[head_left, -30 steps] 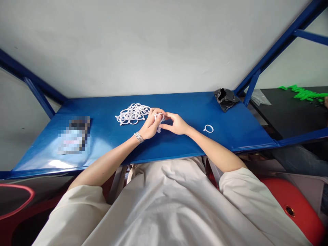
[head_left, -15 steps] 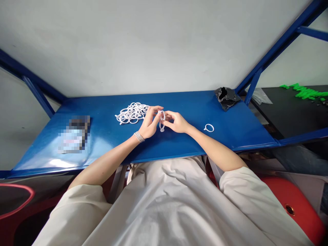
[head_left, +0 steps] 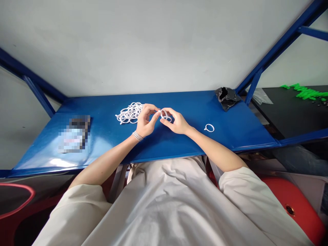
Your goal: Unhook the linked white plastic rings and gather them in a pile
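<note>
Above the table's middle, my left hand point(head_left: 146, 122) pinches the small knob side of a white plastic curtain ring point(head_left: 164, 113) between thumb and fingers. My right hand point(head_left: 176, 122) closes on the same ring from the right, its thumb below and fingers above. A second white loop shows just behind the right thumb; whether it is joined to the first I cannot tell. Left of my left hand lies a tangled pile of white curtain rings point(head_left: 129, 113), partly covered by that hand. One single curtain ring point(head_left: 210, 128) lies flat to the right of my right hand.
A crumpled black plastic bag point(head_left: 226, 98) sits at the table's back right. At left lies a blurred-out flat item point(head_left: 74, 135). The blue table point(head_left: 164, 150) meets a grey wall. Green pieces point(head_left: 307, 92) lie on a black surface at far right; a red stool point(head_left: 292, 201) is below.
My left hand has shifted slightly left and rolled. The rings between my hands have turned, the lower loop swinging up behind my right thumb. The pile and the single ring stay put.
</note>
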A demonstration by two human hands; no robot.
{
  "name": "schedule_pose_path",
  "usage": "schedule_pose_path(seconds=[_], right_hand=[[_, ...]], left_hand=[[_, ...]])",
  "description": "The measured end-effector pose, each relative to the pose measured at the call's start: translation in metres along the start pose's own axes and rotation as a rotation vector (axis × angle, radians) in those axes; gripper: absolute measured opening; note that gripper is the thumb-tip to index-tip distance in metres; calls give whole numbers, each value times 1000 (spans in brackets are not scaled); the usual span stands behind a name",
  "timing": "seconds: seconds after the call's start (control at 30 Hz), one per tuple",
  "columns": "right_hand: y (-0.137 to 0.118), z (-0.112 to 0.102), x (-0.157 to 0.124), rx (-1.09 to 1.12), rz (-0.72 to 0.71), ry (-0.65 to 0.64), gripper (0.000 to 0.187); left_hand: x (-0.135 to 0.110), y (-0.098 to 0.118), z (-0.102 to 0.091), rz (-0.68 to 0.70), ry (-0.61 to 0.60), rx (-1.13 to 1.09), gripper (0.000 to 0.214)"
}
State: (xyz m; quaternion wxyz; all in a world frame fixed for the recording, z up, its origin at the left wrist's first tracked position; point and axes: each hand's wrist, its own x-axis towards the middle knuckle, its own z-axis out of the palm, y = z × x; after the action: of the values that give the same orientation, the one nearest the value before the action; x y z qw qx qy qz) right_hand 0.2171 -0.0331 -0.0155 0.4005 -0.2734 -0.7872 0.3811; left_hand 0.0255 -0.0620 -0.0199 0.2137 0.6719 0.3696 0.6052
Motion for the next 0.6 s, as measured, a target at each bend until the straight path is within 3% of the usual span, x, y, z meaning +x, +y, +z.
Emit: schedule_pose_path(seconds=[0.33, 0.6], right_hand=[[-6, 2, -2, -2, -16, 1, 31], [-8, 1, 0, 34, 30, -48, 31]], left_hand=[[-2, -2, -1, 1, -17, 91, 31], [1, 2, -6, 44, -206, 195, 35]])
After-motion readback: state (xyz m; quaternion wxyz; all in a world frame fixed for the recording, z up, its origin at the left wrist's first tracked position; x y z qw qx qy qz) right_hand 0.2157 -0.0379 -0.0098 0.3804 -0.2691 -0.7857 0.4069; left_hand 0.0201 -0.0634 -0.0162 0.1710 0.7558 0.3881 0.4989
